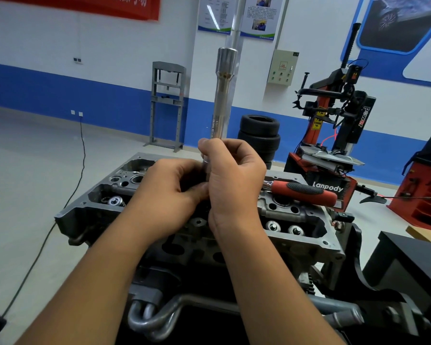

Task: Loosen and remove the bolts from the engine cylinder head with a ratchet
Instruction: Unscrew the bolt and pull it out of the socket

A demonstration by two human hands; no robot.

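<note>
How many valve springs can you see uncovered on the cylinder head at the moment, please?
3. One sits at the left end of the cylinder head, beside the left hand: valve spring. Two sit side by side at the right end. The hands may hide others in the middle.

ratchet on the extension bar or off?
Off. The ratchet lies on the cylinder head; both hands hold the upright extension bar.

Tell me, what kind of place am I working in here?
Most likely an auto repair training workshop: a tyre changer and stacked tyres stand behind the cylinder head, with instructional posters on the wall.
</note>
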